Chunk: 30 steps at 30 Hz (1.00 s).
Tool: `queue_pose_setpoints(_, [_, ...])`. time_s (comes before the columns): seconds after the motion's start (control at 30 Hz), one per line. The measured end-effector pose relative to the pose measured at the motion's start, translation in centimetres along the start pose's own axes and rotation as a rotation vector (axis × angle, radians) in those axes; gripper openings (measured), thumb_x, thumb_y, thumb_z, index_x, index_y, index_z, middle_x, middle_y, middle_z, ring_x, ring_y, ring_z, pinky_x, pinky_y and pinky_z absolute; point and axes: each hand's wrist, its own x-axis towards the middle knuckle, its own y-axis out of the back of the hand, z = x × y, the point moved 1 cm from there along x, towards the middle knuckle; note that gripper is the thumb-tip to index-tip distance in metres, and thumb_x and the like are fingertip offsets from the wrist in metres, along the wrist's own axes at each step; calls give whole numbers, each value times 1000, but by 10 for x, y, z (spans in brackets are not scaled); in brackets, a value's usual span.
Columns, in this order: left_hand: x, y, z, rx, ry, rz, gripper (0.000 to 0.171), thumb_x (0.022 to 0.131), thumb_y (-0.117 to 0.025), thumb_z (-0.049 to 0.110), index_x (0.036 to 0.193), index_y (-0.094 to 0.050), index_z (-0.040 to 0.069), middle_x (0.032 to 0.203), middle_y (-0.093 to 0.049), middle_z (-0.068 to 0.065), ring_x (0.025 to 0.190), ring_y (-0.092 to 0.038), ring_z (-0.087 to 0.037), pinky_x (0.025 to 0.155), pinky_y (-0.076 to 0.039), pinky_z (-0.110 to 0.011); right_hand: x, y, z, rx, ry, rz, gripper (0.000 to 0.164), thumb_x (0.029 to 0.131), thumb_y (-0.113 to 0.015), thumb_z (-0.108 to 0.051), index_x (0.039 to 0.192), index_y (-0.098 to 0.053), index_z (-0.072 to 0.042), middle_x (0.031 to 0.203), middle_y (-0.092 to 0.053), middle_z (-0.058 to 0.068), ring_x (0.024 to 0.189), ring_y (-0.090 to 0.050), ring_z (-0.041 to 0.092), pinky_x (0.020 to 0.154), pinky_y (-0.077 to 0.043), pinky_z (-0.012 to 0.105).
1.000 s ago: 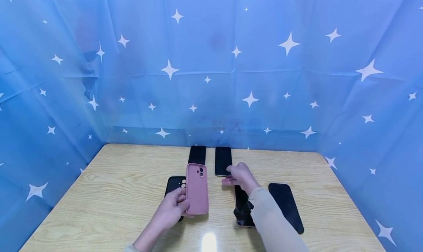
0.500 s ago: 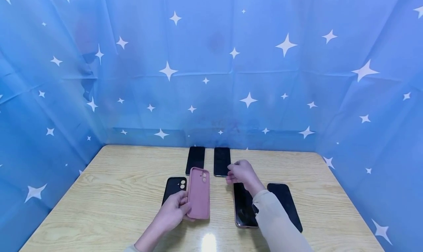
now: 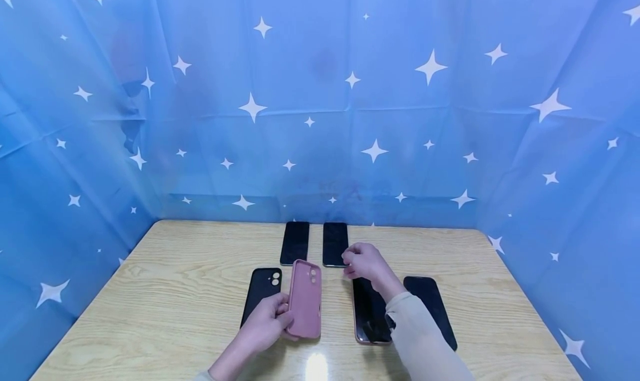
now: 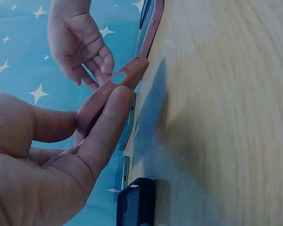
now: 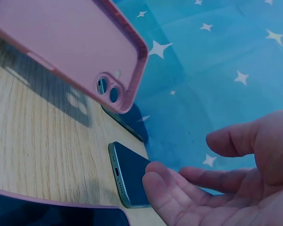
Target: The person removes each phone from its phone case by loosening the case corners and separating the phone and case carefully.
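Observation:
My left hand (image 3: pixel 264 321) pinches a pink phone case (image 3: pixel 306 302) between thumb and fingers near its lower left edge. The case is raised and tilted, its inside and two camera holes facing me in the head view. The right wrist view shows the lifted case (image 5: pixel 68 40) apart from the table. My right hand (image 3: pixel 367 265) hovers with loosely bent fingers and nothing in them. It is nearest to a dark phone (image 3: pixel 335 243) at the back; in the right wrist view its fingertips overlap that phone (image 5: pixel 132 174), and contact is unclear.
A black phone case (image 3: pixel 261 287) lies left of the pink one. Another dark phone (image 3: pixel 295 242) lies at the back. Beneath my right forearm is a pink-edged phone (image 3: pixel 369 314), with a bare dark phone (image 3: pixel 431 309) to its right. A blue starry curtain (image 3: pixel 320 148) borders the wooden table (image 3: pixel 165 292).
The pink case, held by my left hand, has shifted slightly right and down and turned a little. My right hand has stayed near the back phone, its fingers moving slightly.

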Motion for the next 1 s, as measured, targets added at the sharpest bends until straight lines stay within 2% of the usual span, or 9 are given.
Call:
queue_pose_setpoints(0.3, [2,-3,-6,1,35,12,31,98,-47,-13,126,-46,-26,102,-71,-30,82,-75,-40,67,-67,-37,-3,0,0,-15,29,-12,31,106,-52,-12,127,-61,9,120,-65,24,86,-71,24,81,-66,40])
queue_pose_setpoints(0.47, [4,-4,-6,31,57,63,27,97,-53,-10,120,-51,-23,94,-72,-22,72,-75,-36,63,-67,-37,-5,-2,1,-18,35,-15,31,106,-53,-13,127,-61,9,119,-65,25,85,-71,24,82,-66,41])
queue_pose_setpoints(0.6, [4,-2,-3,201,50,120,22,93,-62,-4,112,-59,-16,80,-72,-10,60,-73,-24,58,-63,-30,-7,-2,0,-30,34,-14,33,107,-52,-13,130,-59,9,119,-65,23,87,-71,24,84,-65,42])
queue_pose_setpoints(0.7, [4,-3,-1,338,52,135,16,91,-66,-1,103,-62,-10,69,-70,-4,52,-69,-16,55,-56,-24,-7,-2,-1,-28,33,-18,34,107,-52,-13,131,-58,10,121,-65,23,87,-71,24,84,-65,42])
queue_pose_setpoints(0.87, [7,-6,0,443,87,132,7,91,-67,1,89,-61,-1,57,-65,0,43,-64,-12,43,-53,-28,-6,-2,2,-12,32,-32,34,107,-52,-12,132,-57,10,122,-64,25,88,-72,24,84,-65,42])
queue_pose_setpoints(1.0, [9,-9,0,553,98,160,15,89,-67,-1,78,-58,4,49,-61,4,39,-61,-9,39,-51,-27,-5,-3,3,7,41,-46,34,106,-52,-11,133,-56,11,123,-64,26,88,-72,24,84,-65,42])
